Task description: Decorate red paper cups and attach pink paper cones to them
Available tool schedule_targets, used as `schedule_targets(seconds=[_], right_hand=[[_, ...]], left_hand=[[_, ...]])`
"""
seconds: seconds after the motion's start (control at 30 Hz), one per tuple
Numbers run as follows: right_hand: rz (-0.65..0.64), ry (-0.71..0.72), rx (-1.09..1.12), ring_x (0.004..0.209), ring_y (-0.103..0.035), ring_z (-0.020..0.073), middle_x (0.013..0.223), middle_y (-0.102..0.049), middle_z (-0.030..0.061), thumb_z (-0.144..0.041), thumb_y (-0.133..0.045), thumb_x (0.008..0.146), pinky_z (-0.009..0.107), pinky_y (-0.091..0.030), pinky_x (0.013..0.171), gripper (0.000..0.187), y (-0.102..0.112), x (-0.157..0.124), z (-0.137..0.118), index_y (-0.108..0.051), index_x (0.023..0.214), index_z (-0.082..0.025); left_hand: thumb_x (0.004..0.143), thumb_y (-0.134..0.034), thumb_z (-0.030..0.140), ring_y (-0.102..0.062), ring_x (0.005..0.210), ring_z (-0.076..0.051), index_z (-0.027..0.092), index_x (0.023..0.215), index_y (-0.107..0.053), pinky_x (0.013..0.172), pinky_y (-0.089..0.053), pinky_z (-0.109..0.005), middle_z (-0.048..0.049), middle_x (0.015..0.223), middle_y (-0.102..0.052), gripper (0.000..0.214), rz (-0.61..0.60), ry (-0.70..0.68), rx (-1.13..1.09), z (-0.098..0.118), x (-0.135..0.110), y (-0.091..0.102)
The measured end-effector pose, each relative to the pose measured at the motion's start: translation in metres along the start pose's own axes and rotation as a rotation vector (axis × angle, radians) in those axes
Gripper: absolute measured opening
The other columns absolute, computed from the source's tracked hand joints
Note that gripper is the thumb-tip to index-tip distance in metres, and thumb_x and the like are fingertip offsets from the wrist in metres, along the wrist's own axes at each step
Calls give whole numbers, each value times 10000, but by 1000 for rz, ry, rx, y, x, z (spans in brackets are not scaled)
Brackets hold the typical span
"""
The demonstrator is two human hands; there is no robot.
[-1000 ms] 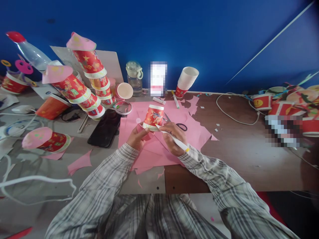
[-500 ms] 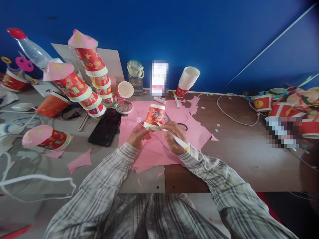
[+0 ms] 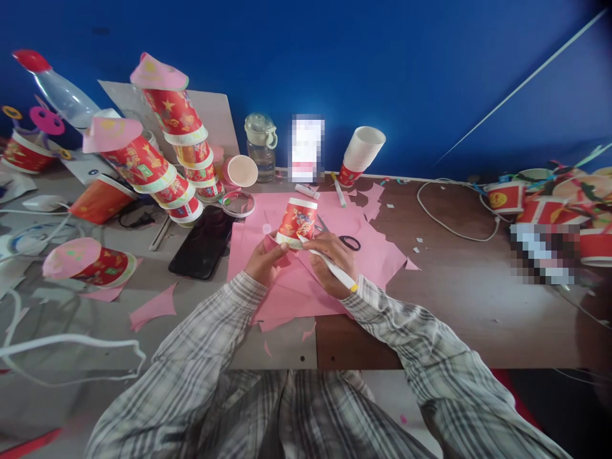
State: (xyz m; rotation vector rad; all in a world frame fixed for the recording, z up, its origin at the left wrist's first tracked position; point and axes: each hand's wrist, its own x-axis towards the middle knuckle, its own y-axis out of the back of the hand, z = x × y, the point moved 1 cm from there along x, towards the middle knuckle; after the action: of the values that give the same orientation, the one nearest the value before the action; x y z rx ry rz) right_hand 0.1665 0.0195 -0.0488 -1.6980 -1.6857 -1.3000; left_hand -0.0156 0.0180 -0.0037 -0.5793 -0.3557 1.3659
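Held over pink paper (image 3: 287,296) is a red patterned paper cup (image 3: 297,220), its white rim toward me. My left hand (image 3: 266,260) grips the cup by its lower left side. Between the fingers and thumb of my right hand (image 3: 331,261) is a white marker pen (image 3: 337,272) with a yellow end. The pen's tip is at the cup's rim; whether it touches, I cannot tell. Black-handled scissors (image 3: 350,243) lie on the paper just beyond my right hand, their blades partly hidden. Behind the cup lies a white marker cap or short pen (image 3: 307,191).
Towers of stacked cups with pink tops (image 3: 172,115) stand at the left, near a black phone (image 3: 203,242). A water bottle (image 3: 261,150), a stack of paper cups (image 3: 361,156) and another marker (image 3: 338,190) are at the back. Cables and decorated cups (image 3: 504,197) lie at the right.
My right hand and the marker have shifted slightly, the pen's rear end swinging a little left. The cup stays in my left hand almost unmoved.
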Motion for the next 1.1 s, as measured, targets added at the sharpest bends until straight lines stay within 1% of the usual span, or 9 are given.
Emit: schedule_targets(seconds=[0.1,0.2,0.37,0.5,0.67,0.8,0.87,0.97,1.1], right_hand=[[14,19,-12,832,-849,266,978,-917,69,-376,-770,1136,429,-729,761,211,-1,-1,2,-948,1222,-301],[4,26,-1,823,-842,267,977,-920,67,-364,-778,1125,438,-741,778,204,0,-1,4,-943,1228,-305],[-51,8,-33,811,-825,278,921,-886,68,-383,-789,1090,464,-745,791,209,4,-2,6,-942,1195,-290],[-42,-19,-50,836,-836,290,905,-871,66,-403,-767,1092,499,-765,846,214,6,-3,5,-940,1159,-297],[-14,34,8,874,-860,294,966,-898,73,-325,-781,1079,484,-763,842,236,4,-1,2,-944,1247,-296],[22,90,73,845,-814,265,1003,-903,67,-303,-790,1086,437,-720,798,288,-1,-1,2,-943,1330,-305],[9,71,64,839,-812,266,1009,-908,72,-313,-792,1088,438,-719,791,278,-3,-2,3,-947,1319,-306],[-24,11,39,839,-826,285,1002,-910,74,-348,-799,1085,470,-738,799,239,-3,-4,4,-954,1264,-322],[-24,-20,31,832,-826,291,981,-903,79,-380,-798,1083,478,-732,793,224,-2,-6,4,-956,1229,-317]], left_hand=[[585,-714,298,-592,860,-209,149,1016,-565,839,-419,-372,-79,942,-642,480,25,6,0,-1,0,0],[573,-721,305,-596,838,-205,144,975,-582,839,-417,-368,-69,908,-648,455,35,-1,3,1,-1,-1],[544,-735,320,-596,822,-206,133,932,-591,816,-418,-349,-72,864,-649,454,59,2,-11,3,0,-2],[534,-739,317,-593,791,-195,131,906,-589,781,-425,-340,-70,847,-645,442,83,13,-39,3,0,-3],[553,-733,310,-591,805,-193,137,922,-592,786,-426,-335,-70,854,-643,431,66,11,-48,3,0,-2],[578,-719,302,-593,842,-204,139,954,-584,830,-415,-352,-78,890,-643,432,41,-1,-32,2,0,-2],[587,-712,306,-591,869,-213,136,944,-584,852,-407,-360,-84,904,-642,415,25,-7,-23,2,1,-1],[591,-706,317,-589,890,-224,143,929,-586,860,-407,-366,-81,910,-642,398,20,-13,-6,1,1,-1],[591,-708,313,-593,880,-222,148,937,-590,845,-417,-360,-75,903,-644,400,27,-8,-12,0,1,0]])
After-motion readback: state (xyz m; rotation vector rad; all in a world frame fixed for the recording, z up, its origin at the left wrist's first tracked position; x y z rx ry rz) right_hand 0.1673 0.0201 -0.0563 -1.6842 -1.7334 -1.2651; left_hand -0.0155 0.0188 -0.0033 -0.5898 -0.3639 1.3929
